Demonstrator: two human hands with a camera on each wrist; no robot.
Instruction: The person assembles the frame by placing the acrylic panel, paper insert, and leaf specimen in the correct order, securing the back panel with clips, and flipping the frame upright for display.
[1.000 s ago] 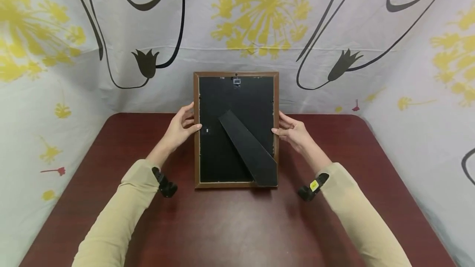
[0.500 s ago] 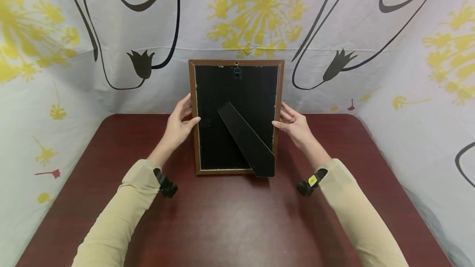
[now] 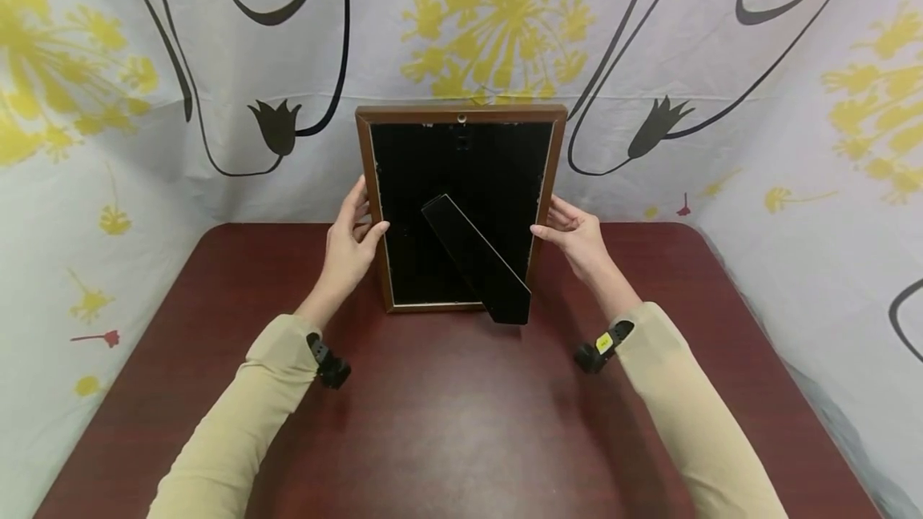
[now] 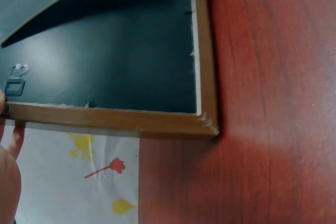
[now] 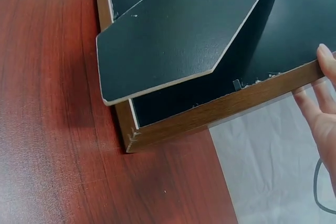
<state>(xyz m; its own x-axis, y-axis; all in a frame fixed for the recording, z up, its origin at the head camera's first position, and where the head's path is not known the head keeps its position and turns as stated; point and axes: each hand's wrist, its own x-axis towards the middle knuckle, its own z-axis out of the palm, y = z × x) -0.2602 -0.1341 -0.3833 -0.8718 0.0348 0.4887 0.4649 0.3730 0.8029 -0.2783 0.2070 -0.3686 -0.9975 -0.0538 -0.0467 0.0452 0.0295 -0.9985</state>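
Note:
A picture frame [image 3: 461, 114] with a brown wooden border stands upright with its black back facing me, its top leaning toward me. My left hand [image 3: 346, 251] grips its left side, thumb on the back of the border and fingers behind. On the opposite side my right hand [image 3: 582, 243] holds the border the same way. A black easel stand [image 3: 479, 259] slants across the backing, its lower end sticking out from it in the right wrist view. The left wrist view shows a small metal clasp [image 4: 14, 86] near my thumb. The front of the frame is hidden.
The dark red wooden table [image 3: 461, 423] extends around the frame on both sides and in front. Behind it and at the sides hangs a white cloth [image 3: 404, 158] printed with yellow and grey flowers. Both wrists wear black cameras [image 3: 332, 367].
Between my two hands the frame has tipped, its top coming toward me and its bottom edge shifting away. Both hands have kept their hold and risen slightly in view.

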